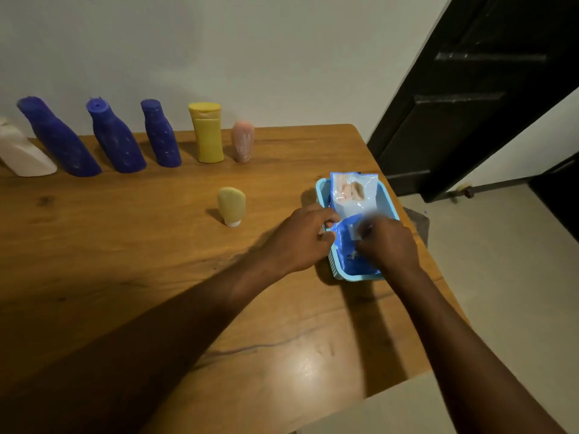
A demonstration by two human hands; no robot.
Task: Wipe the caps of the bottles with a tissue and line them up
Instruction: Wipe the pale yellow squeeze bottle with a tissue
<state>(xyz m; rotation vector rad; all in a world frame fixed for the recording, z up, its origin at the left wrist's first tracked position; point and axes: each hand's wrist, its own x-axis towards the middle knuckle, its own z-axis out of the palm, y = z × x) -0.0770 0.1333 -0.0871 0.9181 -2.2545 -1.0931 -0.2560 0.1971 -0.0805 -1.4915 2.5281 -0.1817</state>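
Observation:
Along the wall stand a white bottle (22, 151), three blue bottles (59, 139) (117, 140) (160, 134), a yellow bottle (206, 133) and a pink tube (242, 140). A small yellow tube (232, 205) stands on its white cap in front of the row. A blue tissue pack (352, 195) lies in a light-blue basket (322, 189). My left hand (300, 238) grips the basket's left rim and the pack's edge. My right hand (387, 239) pinches something white at the pack's opening; it is blurred.
The wooden table (141, 245) ends just right of the basket. A dark door (470, 89) and pale floor (501, 261) lie beyond that edge. A pale surface (391, 408) juts in at the bottom right.

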